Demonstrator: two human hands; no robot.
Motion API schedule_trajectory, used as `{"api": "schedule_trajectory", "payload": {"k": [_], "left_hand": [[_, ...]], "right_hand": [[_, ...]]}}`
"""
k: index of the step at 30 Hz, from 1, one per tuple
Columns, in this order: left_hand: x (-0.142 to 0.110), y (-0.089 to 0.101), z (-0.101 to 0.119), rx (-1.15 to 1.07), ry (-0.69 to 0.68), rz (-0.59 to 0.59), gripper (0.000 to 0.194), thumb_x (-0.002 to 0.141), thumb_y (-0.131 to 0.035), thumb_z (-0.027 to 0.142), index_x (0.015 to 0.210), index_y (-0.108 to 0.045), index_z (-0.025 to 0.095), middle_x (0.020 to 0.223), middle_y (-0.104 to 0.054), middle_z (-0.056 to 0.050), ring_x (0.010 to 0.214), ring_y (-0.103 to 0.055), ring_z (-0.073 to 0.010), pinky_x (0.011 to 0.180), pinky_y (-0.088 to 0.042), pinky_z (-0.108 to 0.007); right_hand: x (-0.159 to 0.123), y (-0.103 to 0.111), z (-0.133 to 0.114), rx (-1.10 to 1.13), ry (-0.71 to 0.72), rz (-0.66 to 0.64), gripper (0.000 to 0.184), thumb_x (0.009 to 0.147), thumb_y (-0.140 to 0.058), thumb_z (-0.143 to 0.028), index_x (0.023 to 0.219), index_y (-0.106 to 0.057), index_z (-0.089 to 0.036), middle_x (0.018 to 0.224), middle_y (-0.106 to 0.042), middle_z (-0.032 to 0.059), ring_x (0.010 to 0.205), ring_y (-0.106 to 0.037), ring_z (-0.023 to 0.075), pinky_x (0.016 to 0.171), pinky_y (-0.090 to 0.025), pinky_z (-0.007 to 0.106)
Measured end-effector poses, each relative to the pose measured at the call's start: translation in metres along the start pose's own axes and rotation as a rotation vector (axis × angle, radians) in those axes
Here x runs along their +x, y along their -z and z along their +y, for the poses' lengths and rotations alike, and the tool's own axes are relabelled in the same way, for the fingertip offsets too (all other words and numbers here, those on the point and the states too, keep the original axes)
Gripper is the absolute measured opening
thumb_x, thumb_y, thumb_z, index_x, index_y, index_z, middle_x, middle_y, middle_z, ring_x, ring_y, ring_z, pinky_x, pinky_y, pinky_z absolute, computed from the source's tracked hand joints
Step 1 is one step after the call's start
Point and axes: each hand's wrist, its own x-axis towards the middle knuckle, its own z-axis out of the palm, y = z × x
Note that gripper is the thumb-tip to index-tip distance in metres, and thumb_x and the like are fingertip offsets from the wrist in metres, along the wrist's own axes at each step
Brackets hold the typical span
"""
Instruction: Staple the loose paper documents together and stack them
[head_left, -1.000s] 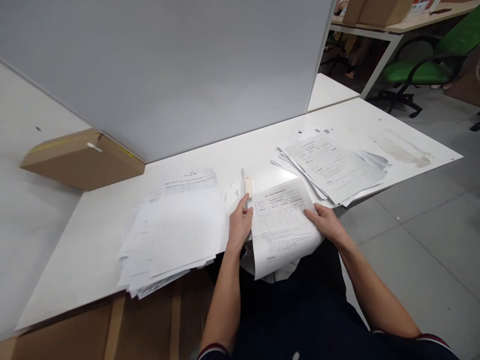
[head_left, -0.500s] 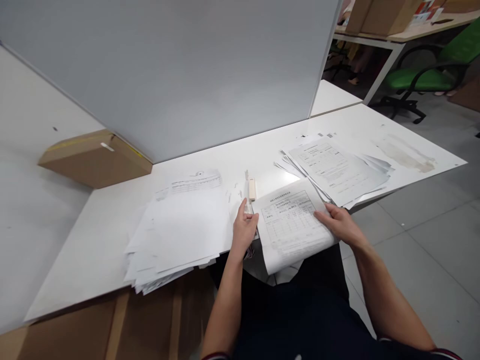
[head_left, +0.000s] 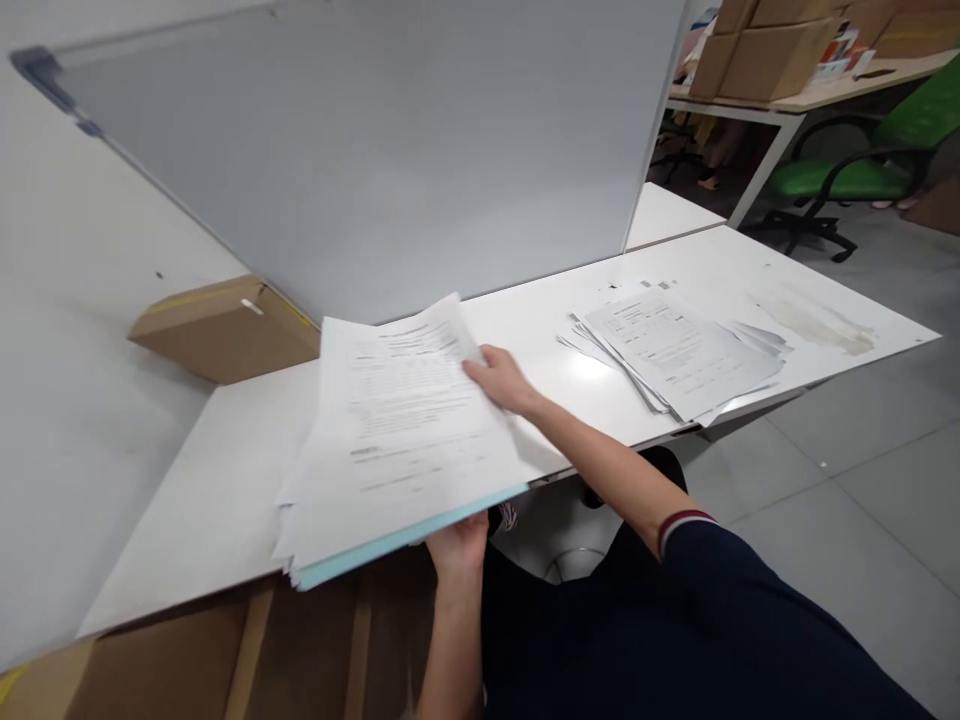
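Observation:
Printed paper sheets (head_left: pixel 405 420) lie over the left pile, with a light blue sheet (head_left: pixel 412 538) showing along their front edge. My right hand (head_left: pixel 501 378) grips the right edge of these sheets, thumb on top and other fingers mostly hidden underneath. From below the front edge, my left hand (head_left: pixel 459 545) holds the sheets; its fingers are largely covered by the paper. Loose white pages of the left pile (head_left: pixel 289 535) stick out at the left. A second pile of printed sheets (head_left: pixel 686 350) rests farther right on the white table (head_left: pixel 817 270).
A whiteboard (head_left: pixel 450 150) stands along the back of the table. A cardboard box (head_left: pixel 225 330) sits at the back left, and more cardboard (head_left: pixel 172 650) is below the front edge. A green chair (head_left: pixel 840 175) and another desk (head_left: pixel 750 110) are at the far right.
My right hand has swung left from near the right pile to the left pile. My left hand has dropped below the front edge. A blue sheet now shows; the small pale block is hidden.

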Motion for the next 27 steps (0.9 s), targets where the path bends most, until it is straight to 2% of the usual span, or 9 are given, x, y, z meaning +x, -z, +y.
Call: {"api": "schedule_trajectory", "payload": {"k": [4,8,11,14,16,18,20,23,27], "left_hand": [[-0.020,-0.010,-0.020,-0.109,0.232,0.128,0.014,0.070,-0.064,0.029,0.076,-0.059,0.018,0.053,-0.053,0.003,0.035,-0.034,-0.0033,0.034,-0.023,-0.016],[-0.033,-0.029,-0.033,0.058,0.280,0.056,0.019,0.079,-0.057,0.034,0.085,-0.058,0.016,0.058,-0.057,0.001,0.037,-0.041,-0.0048,0.036,-0.024,-0.016],[-0.033,-0.036,-0.037,0.176,0.245,-0.019,0.021,0.080,-0.057,0.036,0.085,-0.056,0.015,0.060,-0.059,0.000,0.042,-0.046,-0.0060,0.041,-0.031,-0.017],[-0.030,-0.039,-0.043,0.242,0.241,-0.058,0.023,0.080,-0.057,0.038,0.085,-0.055,0.015,0.061,-0.060,0.000,0.043,-0.048,-0.0067,0.042,-0.033,-0.018],[-0.027,-0.041,-0.049,0.266,0.256,-0.071,0.024,0.080,-0.057,0.039,0.084,-0.055,0.015,0.061,-0.060,0.000,0.043,-0.047,-0.0067,0.041,-0.031,-0.018],[-0.026,-0.046,-0.058,0.284,0.279,-0.096,0.025,0.080,-0.057,0.040,0.084,-0.055,0.015,0.061,-0.060,0.000,0.043,-0.047,-0.0065,0.041,-0.031,-0.018],[-0.026,-0.053,-0.067,0.305,0.298,-0.137,0.026,0.080,-0.057,0.040,0.085,-0.055,0.015,0.062,-0.060,0.000,0.043,-0.047,-0.0062,0.041,-0.030,-0.018],[-0.027,-0.064,-0.078,0.352,0.318,-0.207,0.028,0.080,-0.056,0.042,0.084,-0.055,0.014,0.062,-0.060,0.000,0.043,-0.048,-0.0061,0.041,-0.028,-0.018],[-0.026,-0.069,-0.084,0.431,0.321,-0.253,0.033,0.078,-0.058,0.047,0.082,-0.057,0.014,0.064,-0.061,-0.001,0.044,-0.050,-0.0068,0.042,-0.030,-0.018]], "right_hand": [[0.023,-0.064,-0.011,-0.155,-0.010,-0.051,0.014,0.086,-0.049,-0.026,0.083,-0.059,-0.016,0.088,-0.068,0.0015,0.080,-0.060,0.0155,0.071,-0.045,0.026],[0.012,-0.079,-0.008,-0.268,0.021,-0.122,0.023,0.081,-0.061,-0.037,0.093,-0.059,-0.017,0.089,-0.068,0.0053,0.075,-0.061,0.0190,0.065,-0.044,0.029],[-0.004,-0.043,0.004,-0.303,0.098,-0.096,0.034,0.083,-0.058,-0.042,0.106,-0.058,-0.018,0.102,-0.066,0.0057,0.084,-0.061,0.0190,0.072,-0.045,0.029],[-0.019,0.026,0.036,-0.347,0.079,0.023,0.028,0.088,-0.052,-0.034,0.110,-0.058,-0.018,0.109,-0.064,0.0070,0.096,-0.059,0.0196,0.084,-0.042,0.029],[-0.028,0.079,0.067,-0.411,-0.016,0.183,0.031,0.091,-0.045,-0.026,0.115,-0.055,-0.011,0.117,-0.059,0.0151,0.107,-0.053,0.0253,0.091,-0.038,0.035],[-0.035,0.126,0.099,-0.570,-0.183,0.388,0.033,0.088,-0.048,-0.026,0.117,-0.055,-0.011,0.117,-0.058,0.0154,0.109,-0.051,0.0283,0.092,-0.038,0.038],[-0.040,0.159,0.126,-0.687,-0.311,0.443,0.040,0.086,-0.051,-0.031,0.121,-0.053,-0.011,0.119,-0.056,0.0165,0.110,-0.050,0.0305,0.089,-0.040,0.039],[-0.042,0.182,0.150,-0.793,-0.391,0.351,0.049,0.084,-0.052,-0.040,0.124,-0.049,-0.012,0.122,-0.053,0.0164,0.110,-0.049,0.0306,0.085,-0.042,0.037],[-0.038,0.181,0.157,-0.842,-0.403,0.260,0.045,0.082,-0.054,-0.039,0.119,-0.053,-0.013,0.116,-0.057,0.0164,0.101,-0.054,0.0296,0.076,-0.043,0.034]]}}
